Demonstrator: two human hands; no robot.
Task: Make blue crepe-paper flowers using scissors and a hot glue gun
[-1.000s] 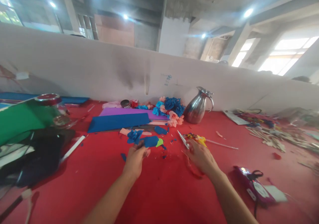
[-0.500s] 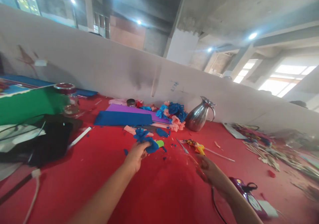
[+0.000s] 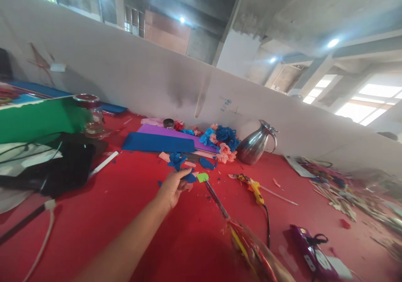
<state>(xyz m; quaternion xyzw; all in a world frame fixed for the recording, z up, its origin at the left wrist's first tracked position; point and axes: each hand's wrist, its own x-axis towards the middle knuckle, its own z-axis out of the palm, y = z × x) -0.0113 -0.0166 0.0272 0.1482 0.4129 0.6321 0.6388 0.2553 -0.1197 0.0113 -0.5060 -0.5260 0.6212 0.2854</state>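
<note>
My left hand is closed in a pinch on a small blue paper piece with a green bit beside it, low over the red table. My right hand is at the bottom edge, smeared by motion, and wrapped round the red and yellow handles of a pair of scissors. The blades point up and left, their tips close to the blue piece. More blue scraps lie just beyond my left hand.
A yellow glue gun with a black cord lies right of the scissors. A steel jug, paper flowers and blue and purple foam sheets stand by the white partition. A purple device, sticks, a green sheet and a jar lie around.
My right hand has drawn back toward me and now holds the scissors, blades aimed at the blue piece. My left hand stayed on the blue piece. The view swung left.
</note>
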